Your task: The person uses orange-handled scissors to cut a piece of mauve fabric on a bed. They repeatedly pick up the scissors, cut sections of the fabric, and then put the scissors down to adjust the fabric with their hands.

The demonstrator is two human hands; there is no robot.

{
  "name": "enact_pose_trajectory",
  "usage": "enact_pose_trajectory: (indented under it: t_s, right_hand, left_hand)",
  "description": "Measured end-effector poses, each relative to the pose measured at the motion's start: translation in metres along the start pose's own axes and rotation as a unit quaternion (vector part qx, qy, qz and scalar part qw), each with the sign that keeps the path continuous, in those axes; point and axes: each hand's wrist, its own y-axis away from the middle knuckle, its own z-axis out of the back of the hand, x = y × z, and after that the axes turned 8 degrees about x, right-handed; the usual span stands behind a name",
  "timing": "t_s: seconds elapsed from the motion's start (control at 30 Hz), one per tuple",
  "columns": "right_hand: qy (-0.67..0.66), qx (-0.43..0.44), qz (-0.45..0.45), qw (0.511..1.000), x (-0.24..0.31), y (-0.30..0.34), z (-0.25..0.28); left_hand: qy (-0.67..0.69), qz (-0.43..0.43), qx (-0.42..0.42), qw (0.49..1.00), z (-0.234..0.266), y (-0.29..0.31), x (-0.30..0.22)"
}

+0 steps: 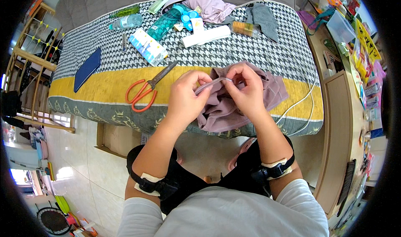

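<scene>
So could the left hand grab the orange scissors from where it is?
Probably yes: the orange scissors lie uncovered just beside the left hand, nothing between. But that hand is pinching the mauve cloth and must let go first.

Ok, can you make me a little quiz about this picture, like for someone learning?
1. True or false: the orange-handled scissors lie to the left of the left hand.
2. What do both hands pinch? A) mauve cloth B) blue notebook C) teal bottle
3. What colour is the stripe on the table cover under the scissors?

Key: 1 true; 2 A; 3 yellow. The right hand grips the cloth too.
</scene>
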Motion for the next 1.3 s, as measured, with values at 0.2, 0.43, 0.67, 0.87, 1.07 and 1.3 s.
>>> enact_pose_trajectory:
  t_s: [0.2,0.43,0.67,0.87,1.07,1.3]
  right_hand:
    - [0.23,-0.099,0.2,0.947,-0.004,-0.004,0.002]
    - [-0.21,0.115,-0.148,0.96,0.01,0.019,-0.025]
    - [-0.563,0.08,-0.234,0.789,0.001,0.017,-0.026]
    - [-0.542,0.046,-0.259,0.798,0.001,0.016,-0.027]
    - [-0.516,0.041,-0.273,0.811,-0.003,0.014,-0.03]
    - [-0.476,0.091,-0.284,0.827,-0.009,0.018,-0.038]
  left_hand:
    - [0.043,0.002,-0.1,0.994,0.003,0.001,0.011]
    - [0.04,-0.029,-0.072,0.996,0.002,0.006,0.001]
    - [0.094,0.038,0.034,0.994,0.006,0.015,-0.009]
    - [0.047,0.079,0.023,0.996,0.028,0.02,0.021]
    - [-0.396,0.148,-0.012,0.906,0.092,0.039,0.101]
    - [-0.388,0.175,-0.012,0.905,0.099,0.046,0.117]
